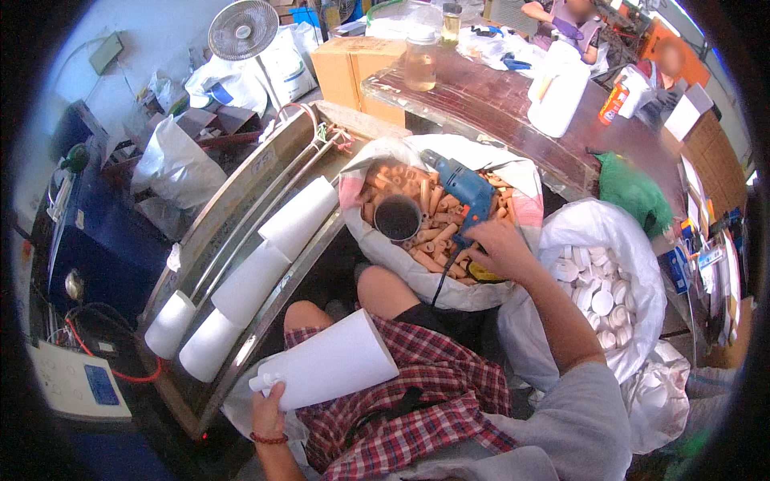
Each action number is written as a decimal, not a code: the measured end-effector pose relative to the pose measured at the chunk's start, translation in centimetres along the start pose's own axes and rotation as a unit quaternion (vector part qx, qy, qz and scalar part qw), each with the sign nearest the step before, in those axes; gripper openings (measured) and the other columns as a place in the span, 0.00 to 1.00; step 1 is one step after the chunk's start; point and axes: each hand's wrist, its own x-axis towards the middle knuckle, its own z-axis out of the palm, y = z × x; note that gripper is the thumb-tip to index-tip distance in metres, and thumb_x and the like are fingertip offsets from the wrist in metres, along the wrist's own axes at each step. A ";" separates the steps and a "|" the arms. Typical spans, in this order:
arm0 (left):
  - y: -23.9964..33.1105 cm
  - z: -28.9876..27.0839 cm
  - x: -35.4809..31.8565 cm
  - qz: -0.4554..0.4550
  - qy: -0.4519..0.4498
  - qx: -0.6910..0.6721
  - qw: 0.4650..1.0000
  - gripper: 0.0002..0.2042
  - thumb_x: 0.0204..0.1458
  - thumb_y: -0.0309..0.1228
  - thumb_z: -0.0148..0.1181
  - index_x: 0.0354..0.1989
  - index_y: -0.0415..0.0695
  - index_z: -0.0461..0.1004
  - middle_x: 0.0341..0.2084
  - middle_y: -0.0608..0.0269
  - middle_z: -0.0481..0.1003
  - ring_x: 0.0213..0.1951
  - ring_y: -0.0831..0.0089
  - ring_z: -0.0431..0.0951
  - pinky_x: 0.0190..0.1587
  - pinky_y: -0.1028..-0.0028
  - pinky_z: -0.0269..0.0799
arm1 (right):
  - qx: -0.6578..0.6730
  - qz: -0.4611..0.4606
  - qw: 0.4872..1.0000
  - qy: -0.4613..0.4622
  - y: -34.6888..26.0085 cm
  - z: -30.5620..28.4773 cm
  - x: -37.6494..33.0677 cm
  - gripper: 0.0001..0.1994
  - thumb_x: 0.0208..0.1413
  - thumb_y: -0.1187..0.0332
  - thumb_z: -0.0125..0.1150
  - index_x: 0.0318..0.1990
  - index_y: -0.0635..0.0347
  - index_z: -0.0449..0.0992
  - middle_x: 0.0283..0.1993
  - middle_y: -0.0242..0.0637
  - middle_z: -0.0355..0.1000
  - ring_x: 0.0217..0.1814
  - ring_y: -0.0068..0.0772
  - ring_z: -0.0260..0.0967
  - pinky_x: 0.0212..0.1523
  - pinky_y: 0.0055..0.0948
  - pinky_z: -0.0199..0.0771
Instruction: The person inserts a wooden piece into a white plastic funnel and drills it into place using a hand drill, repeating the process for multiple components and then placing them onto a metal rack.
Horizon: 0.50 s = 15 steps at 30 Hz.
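Note:
My left hand [269, 413] grips the narrow end of a large white tapered tube [333, 361], which lies across my lap with its wide end to the right. Small white lobed pieces [265, 380] show at that narrow end, by my fingers. My right hand [504, 250] is over a white sack [377, 260] of tan tubular pieces [437, 240], fingers curled beside the handle base of a blue power drill [467, 191]. What those fingers hold, if anything, is hidden. A dark-mouthed metal cylinder [398, 217] stands among the pieces, and a yellow object [486, 272] lies below my right hand.
At left, a wooden trough [172, 260] holds long rods and nested white tapered tubes [251, 279]. Another sack [579, 232] with white discs [603, 301] stands at right. Behind is a table [481, 96] with a white jug [555, 90] and jars. Two people sit beyond.

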 end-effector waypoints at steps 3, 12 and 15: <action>1.3 1.1 0.1 0.009 0.016 0.058 0.998 0.29 0.43 0.25 0.65 0.55 0.38 0.60 0.47 0.58 0.68 0.47 0.67 0.69 0.51 0.68 0.65 | 0.111 0.083 0.990 0.005 2.1 3.6 6.9 0.17 0.50 0.58 0.54 0.41 0.61 0.71 0.31 0.49 0.73 0.36 0.53 0.70 0.39 0.47 0.69; 4.3 4.2 0.9 0.221 0.049 0.238 0.944 0.28 0.42 0.25 0.64 0.53 0.42 0.60 0.48 0.55 0.67 0.51 0.66 0.67 0.56 0.67 0.60 | 0.084 0.312 0.945 -0.039 7.9 15.5 19.2 0.19 0.47 0.55 0.55 0.40 0.63 0.75 0.39 0.53 0.73 0.44 0.50 0.72 0.44 0.41 0.71; 3.2 4.1 1.3 0.219 0.046 0.193 0.955 0.21 0.45 0.25 0.60 0.49 0.42 0.62 0.45 0.56 0.70 0.48 0.67 0.69 0.54 0.68 0.62 | 0.102 0.279 0.955 0.013 6.2 14.8 19.1 0.23 0.51 0.49 0.52 0.45 0.58 0.74 0.43 0.54 0.72 0.46 0.52 0.70 0.45 0.42 0.70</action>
